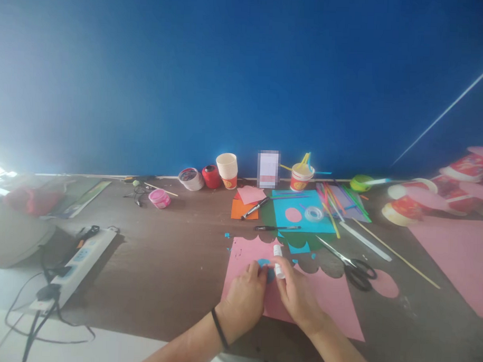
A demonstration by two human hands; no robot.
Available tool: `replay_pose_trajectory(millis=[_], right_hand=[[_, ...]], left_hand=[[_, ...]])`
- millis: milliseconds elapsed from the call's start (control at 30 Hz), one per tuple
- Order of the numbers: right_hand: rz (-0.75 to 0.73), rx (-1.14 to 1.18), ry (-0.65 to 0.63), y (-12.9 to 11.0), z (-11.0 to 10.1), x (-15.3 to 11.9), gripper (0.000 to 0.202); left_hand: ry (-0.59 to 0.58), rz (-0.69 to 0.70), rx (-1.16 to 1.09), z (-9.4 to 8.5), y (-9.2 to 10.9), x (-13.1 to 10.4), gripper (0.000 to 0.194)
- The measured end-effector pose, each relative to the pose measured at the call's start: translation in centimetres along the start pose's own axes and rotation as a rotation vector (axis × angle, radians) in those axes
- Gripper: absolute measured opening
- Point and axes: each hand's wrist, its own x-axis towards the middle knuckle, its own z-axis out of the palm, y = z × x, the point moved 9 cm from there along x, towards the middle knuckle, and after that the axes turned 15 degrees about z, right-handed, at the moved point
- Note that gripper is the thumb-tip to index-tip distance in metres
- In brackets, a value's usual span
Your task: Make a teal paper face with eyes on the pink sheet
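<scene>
My left hand point(245, 294) is closed, its fingertips pinching a small blue paper circle point(264, 262) above a large pink sheet point(332, 305) with a scalloped top edge. Just to the right, my right hand point(298, 296) is wrapped round a white glue stick point(277, 252), held upright near the blue circle. Part of the circle is hidden by my fingers. Small blue scraps point(300, 248) lie along the pink sheet's cut edge. Black-handled scissors point(353, 264) rest partly open to the right, beside a pink paper oval point(385, 283).
A power strip point(82, 262) with cables lies at left. Paper cups point(227, 172) and a red jar point(212, 177) stand by the blue wall. Behind my hands are pens point(277, 228), a blue sheet point(282, 211) and tape point(314, 213). Decorated cups point(413, 205) are at right.
</scene>
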Motion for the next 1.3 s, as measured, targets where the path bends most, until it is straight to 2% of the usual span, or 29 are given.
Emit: replay_pose_trajectory(millis=[167, 300, 367, 500, 633, 733, 800, 933, 1100, 1200, 1300], right_hand=[[0.035, -0.055, -0.029, 0.1, 0.3, 0.2, 0.037], [0.041, 0.070, -0.052, 0.0, -0.1, 0.1, 0.032], [0.036, 0.141, -0.016, 0.0, -0.7, 0.0, 0.030], [0.086, 0.271, 0.144, 1.3, -3.2, -0.5, 0.026], [0.195, 0.384, 0.308, 4.4, -6.8, -1.3, 0.022], [0.257, 0.333, 0.396, 6.6, -9.0, -1.6, 0.020], [0.268, 0.255, 0.398, 7.2, -9.7, -1.4, 0.020], [0.211, 0.048, 0.329, 6.1, -9.1, -0.2, 0.023], [0.146, -0.065, 0.125, 3.8, -6.3, 0.2, 0.029], [0.125, -0.087, 0.007, 3.1, -4.6, -0.3, 0.035], [0.099, -0.088, -0.038, 2.7, -3.5, -0.6, 0.042]], left_hand=[[0.027, -0.004, -0.126, -0.4, -0.6, -0.1, 0.048], [0.087, -0.028, -0.294, -1.4, -1.3, -0.6, 0.034], [0.115, -0.024, -0.344, -1.7, -1.4, -0.8, 0.031], [0.136, -0.010, -0.333, -1.6, -1.3, -0.9, 0.031], [0.072, -0.001, -0.182, -0.9, -0.9, -0.5, 0.037], [0.030, 0.000, -0.085, -0.6, -0.5, -0.1, 0.037], [0.030, -0.004, -0.065, -0.7, -0.4, 0.0, 0.034], [0.098, -0.011, -0.158, -1.1, -0.7, 0.2, 0.031], [0.261, -0.011, -0.382, -1.9, -1.4, -0.6, 0.023], [0.279, -0.020, -0.454, -1.9, -1.3, -1.7, 0.017], [0.257, -0.034, -0.521, -1.6, -0.7, -2.7, 0.016]])
